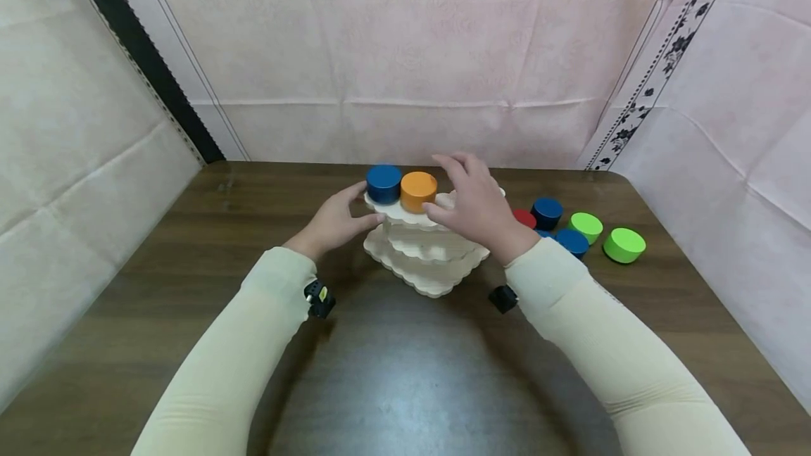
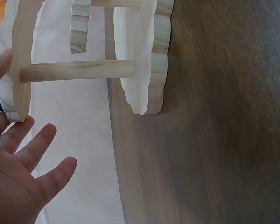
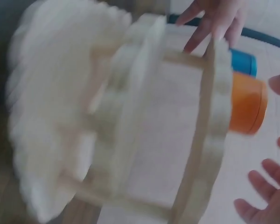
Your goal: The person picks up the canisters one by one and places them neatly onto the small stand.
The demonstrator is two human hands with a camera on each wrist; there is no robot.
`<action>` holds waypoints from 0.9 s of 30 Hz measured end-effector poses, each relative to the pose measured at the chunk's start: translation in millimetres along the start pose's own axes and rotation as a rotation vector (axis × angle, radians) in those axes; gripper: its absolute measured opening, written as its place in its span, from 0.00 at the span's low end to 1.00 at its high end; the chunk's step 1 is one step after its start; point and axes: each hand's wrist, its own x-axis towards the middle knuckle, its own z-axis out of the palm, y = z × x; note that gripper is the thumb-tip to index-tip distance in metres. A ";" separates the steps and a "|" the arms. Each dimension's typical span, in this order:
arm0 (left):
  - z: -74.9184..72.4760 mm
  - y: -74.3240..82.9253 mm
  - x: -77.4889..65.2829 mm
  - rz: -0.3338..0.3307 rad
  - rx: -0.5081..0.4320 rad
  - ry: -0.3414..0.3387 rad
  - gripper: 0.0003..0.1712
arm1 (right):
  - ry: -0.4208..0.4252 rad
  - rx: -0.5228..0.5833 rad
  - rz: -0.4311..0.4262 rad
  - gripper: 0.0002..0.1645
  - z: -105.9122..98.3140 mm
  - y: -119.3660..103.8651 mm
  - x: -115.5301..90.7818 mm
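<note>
A pale wooden three-tiered stand (image 1: 437, 276) with scalloped edges stands on the table. On its top tier sit a blue cylinder (image 1: 383, 185) and, beside it, an orange cylinder (image 1: 417, 193). My left hand (image 1: 336, 222) is at the tier's left corner, its thumb and fingertips touching the edge while the other fingers spread straight, as the left wrist view shows. Above the top tier hovers my right hand (image 1: 474, 201), fingers spread and holding nothing, the thumb close to the orange cylinder. The right wrist view is blurred but shows the orange cylinder (image 3: 248, 103) apart from that hand.
To the right of the stand lie several loose cylinders: a red one (image 1: 524, 217) partly behind my right hand, blue ones (image 1: 547, 212), and two green ones (image 1: 624, 245). The brown table (image 1: 393, 371) is bordered by pale cloth walls (image 1: 405, 55) at the back and sides.
</note>
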 end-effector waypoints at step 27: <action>0.2 2.3 -0.5 -0.018 0.037 -0.008 0.47 | 0.057 -0.257 0.119 0.41 -67.9 132.4 -70.1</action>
